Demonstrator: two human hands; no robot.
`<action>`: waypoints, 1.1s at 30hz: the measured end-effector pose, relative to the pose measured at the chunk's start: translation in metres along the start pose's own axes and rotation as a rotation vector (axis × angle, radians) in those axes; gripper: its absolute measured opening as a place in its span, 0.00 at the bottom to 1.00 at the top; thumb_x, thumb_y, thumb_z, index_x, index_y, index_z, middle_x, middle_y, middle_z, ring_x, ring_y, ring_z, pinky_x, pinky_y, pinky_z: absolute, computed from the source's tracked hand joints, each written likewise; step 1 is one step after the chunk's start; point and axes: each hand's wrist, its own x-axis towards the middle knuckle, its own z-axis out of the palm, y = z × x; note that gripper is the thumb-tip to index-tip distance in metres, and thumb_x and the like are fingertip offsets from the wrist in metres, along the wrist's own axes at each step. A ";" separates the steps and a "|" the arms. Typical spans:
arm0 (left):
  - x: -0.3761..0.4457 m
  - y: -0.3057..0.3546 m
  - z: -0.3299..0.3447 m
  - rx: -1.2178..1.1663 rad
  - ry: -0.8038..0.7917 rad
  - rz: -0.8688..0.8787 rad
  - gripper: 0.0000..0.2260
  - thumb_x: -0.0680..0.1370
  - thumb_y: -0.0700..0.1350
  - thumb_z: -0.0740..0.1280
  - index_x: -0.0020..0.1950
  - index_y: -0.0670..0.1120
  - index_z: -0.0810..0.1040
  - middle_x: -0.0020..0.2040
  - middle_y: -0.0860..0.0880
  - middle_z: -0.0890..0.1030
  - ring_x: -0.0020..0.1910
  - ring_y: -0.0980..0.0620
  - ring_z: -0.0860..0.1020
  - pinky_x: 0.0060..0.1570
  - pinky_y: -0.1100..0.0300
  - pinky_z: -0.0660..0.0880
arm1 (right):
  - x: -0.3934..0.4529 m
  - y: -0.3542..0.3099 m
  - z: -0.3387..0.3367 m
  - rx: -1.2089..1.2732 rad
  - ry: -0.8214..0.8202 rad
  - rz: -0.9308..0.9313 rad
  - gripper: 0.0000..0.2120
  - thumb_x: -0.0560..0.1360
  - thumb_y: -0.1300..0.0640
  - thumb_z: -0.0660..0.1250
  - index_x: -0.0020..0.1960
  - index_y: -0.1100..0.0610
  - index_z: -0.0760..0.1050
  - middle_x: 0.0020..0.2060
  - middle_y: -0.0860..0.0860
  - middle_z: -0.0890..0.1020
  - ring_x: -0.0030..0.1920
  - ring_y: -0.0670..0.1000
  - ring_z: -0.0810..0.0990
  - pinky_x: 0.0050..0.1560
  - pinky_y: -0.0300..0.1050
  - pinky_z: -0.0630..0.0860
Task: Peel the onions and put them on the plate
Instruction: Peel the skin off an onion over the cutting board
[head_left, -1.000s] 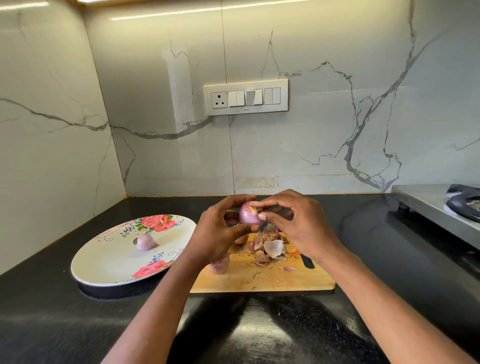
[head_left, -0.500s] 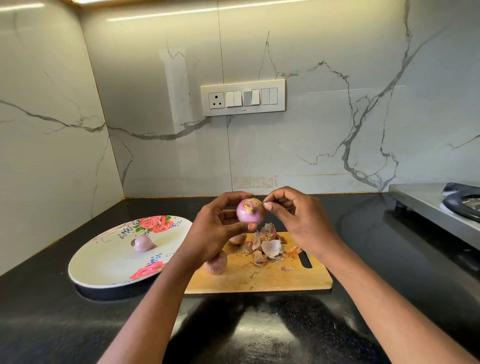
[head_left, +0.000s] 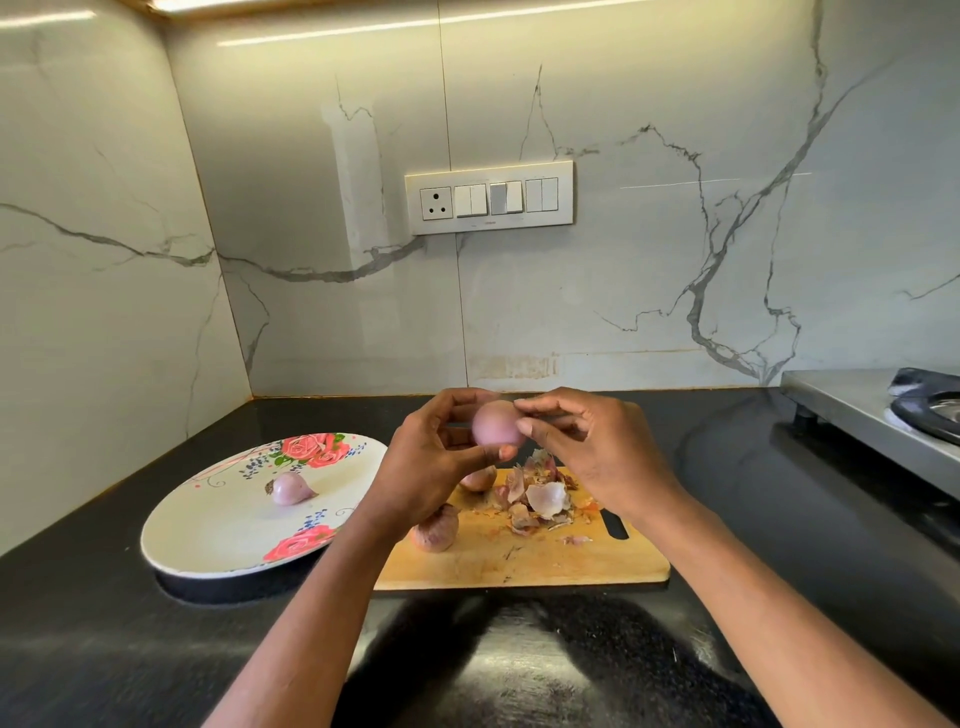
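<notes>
Holding the small pink peeled onion (head_left: 496, 430) above the wooden cutting board (head_left: 524, 558), your left hand (head_left: 434, 467) grips it while your right hand (head_left: 597, 457) pinches its top, so strip remaining skin gently, then set it on the floral white plate (head_left: 218, 540).

onion (head_left: 496, 428): turned in the left hand (head_left: 431, 462); yellowish root end gone from view, smooth pink side showing
right hand (head_left: 597, 457): fingertips back on the onion's top
</notes>
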 end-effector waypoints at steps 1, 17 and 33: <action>0.000 0.000 0.000 -0.013 -0.003 -0.006 0.22 0.70 0.43 0.79 0.62 0.54 0.78 0.57 0.55 0.83 0.55 0.58 0.82 0.54 0.64 0.80 | 0.000 0.000 -0.001 -0.005 0.011 -0.008 0.11 0.76 0.57 0.74 0.58 0.51 0.84 0.48 0.44 0.87 0.47 0.40 0.85 0.47 0.41 0.84; 0.001 0.003 -0.001 -0.059 0.009 -0.032 0.29 0.67 0.52 0.76 0.66 0.50 0.78 0.58 0.51 0.84 0.57 0.54 0.82 0.59 0.57 0.81 | -0.001 -0.008 -0.001 0.034 0.080 -0.089 0.12 0.74 0.62 0.75 0.57 0.53 0.82 0.48 0.44 0.86 0.50 0.39 0.85 0.52 0.38 0.82; -0.001 0.003 0.000 -0.043 -0.056 -0.012 0.27 0.67 0.50 0.76 0.66 0.50 0.77 0.59 0.54 0.83 0.56 0.60 0.82 0.50 0.69 0.78 | 0.002 -0.009 0.001 -0.109 0.206 -0.092 0.11 0.73 0.63 0.75 0.52 0.54 0.78 0.43 0.45 0.83 0.43 0.42 0.84 0.43 0.40 0.83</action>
